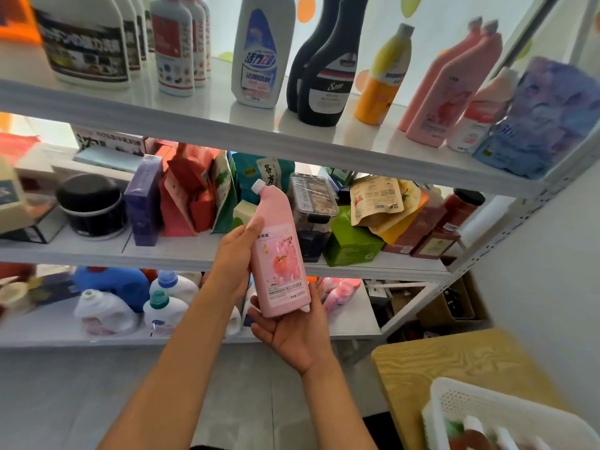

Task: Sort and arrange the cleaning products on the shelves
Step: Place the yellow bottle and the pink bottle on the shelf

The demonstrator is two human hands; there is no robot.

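Got the pink plastic angled-neck bottle (280, 264) upright in both grips: left hand (235, 254) wrapped round its side, right hand (293, 329) cupping underneath, white shelf (292, 138) above.

**Non-task items around the grip**

Behind the grip, middle shelf: purple box (143, 200), red pouches (188, 190), clear lidded container (312, 196), green box (352, 238), dark round tin (92, 206). Lower right of the grip: wooden table (454, 362), white basket (506, 414).
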